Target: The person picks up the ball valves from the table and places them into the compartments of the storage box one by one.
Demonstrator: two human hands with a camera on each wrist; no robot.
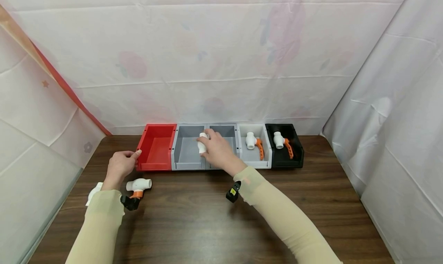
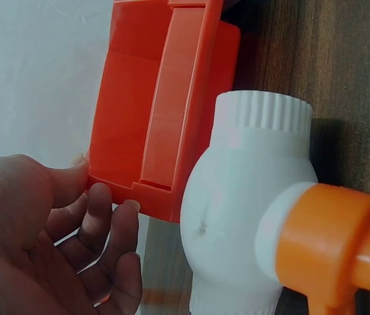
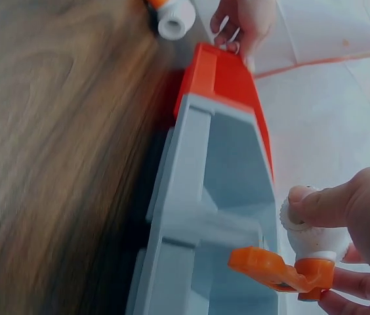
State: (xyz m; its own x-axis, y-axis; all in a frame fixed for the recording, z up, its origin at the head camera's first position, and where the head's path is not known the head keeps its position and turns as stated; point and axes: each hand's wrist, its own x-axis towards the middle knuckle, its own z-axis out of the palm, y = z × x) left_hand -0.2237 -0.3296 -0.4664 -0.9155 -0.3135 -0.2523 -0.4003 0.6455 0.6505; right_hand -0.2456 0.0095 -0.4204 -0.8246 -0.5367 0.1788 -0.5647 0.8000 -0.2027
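My right hand (image 1: 219, 150) grips a white ball valve (image 1: 202, 144) above the two grey bins (image 1: 188, 166). In the right wrist view the orange lever (image 3: 264, 266) of that valve sticks out away from the fingers. Thumb and fingertips of my left hand (image 1: 121, 166) pinch the near left corner of the red bin (image 1: 155, 166). Close by that hand, another white ball valve (image 1: 139, 184) with an orange handle lies on the table. A further white piece (image 1: 93, 193) is partly hidden behind the left forearm.
To the right of the grey bins, a white bin (image 1: 254, 164) and a black bin (image 1: 297, 162) each hold one white valve with an orange lever. The bins stand in a row along the back of the wooden table (image 1: 194, 225). White curtains (image 1: 221, 64) hang behind and at both sides.
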